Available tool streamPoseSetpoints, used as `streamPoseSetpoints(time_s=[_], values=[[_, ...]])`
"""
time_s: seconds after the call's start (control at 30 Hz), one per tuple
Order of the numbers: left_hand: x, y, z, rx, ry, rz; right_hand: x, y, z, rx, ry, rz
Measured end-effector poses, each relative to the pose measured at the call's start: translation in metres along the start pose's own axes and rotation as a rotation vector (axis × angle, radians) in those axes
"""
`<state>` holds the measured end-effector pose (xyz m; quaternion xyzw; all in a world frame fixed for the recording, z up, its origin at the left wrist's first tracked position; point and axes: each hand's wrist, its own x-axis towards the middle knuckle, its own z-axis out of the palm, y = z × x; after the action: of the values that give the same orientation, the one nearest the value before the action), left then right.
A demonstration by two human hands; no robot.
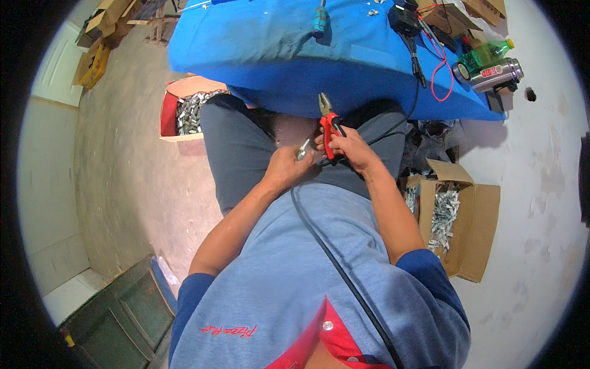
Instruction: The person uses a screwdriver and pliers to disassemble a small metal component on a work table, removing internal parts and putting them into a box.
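Note:
My right hand (354,151) is wrapped round the red handles of a pair of combination pliers (329,132). The jaws point away from me, toward the table edge, with nothing visible between them. Close beside it, my left hand (286,167) pinches a small silvery metal piece (302,151) with a pale tip sticking up. Its exact kind is too small to tell. Both hands are above my lap, between my thighs. A black cable (335,261) runs down over my shirt from near the left hand.
Ahead stands a table with a blue cloth (264,67), holding a screwdriver (319,22), black adapter (404,21), red wire (434,83), green bottle (485,56) and steel flask (495,76). Boxes of metal parts flank me: a red-sided one (170,115) left, a cardboard one (482,224) right.

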<state>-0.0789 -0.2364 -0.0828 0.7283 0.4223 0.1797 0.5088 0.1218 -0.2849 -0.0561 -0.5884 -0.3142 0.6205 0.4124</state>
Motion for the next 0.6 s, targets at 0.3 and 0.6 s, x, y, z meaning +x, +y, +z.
streamPoseSetpoints(time_s=[0.3,0.6], values=[[0.000,-0.001,0.004,0.144,0.040,0.007,-0.081,-0.032,-0.008,-1.108,0.018,-0.200],[0.003,0.001,0.004,0.240,0.092,-0.055,-0.096,-0.017,0.016,-1.414,0.147,-0.332]])
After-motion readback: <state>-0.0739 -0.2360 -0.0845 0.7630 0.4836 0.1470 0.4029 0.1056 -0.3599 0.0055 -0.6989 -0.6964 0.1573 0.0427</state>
